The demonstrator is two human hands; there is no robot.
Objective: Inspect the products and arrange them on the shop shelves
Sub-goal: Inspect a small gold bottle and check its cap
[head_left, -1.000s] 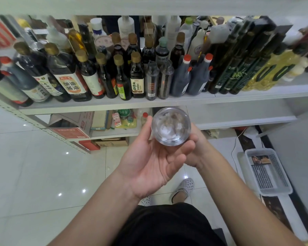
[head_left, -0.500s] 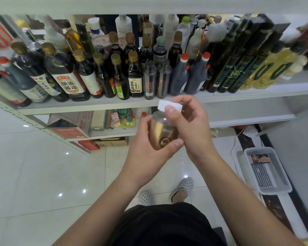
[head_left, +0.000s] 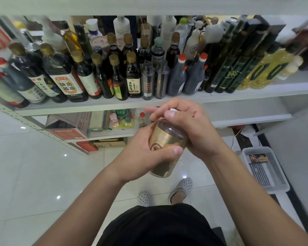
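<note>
A clear glass bottle of golden liquid [head_left: 164,141] is held tilted in front of the white shop shelf [head_left: 238,94], below its row of dark sauce bottles [head_left: 100,75]. The left hand [head_left: 144,153] wraps round its body, thumb across the front. The right hand [head_left: 187,121] curls over its white cap [head_left: 173,109]. A white perforated plastic basket [head_left: 265,167] sits on the floor to the right.

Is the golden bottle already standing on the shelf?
No, the left hand and right hand hold the golden bottle before the shelf.
</note>
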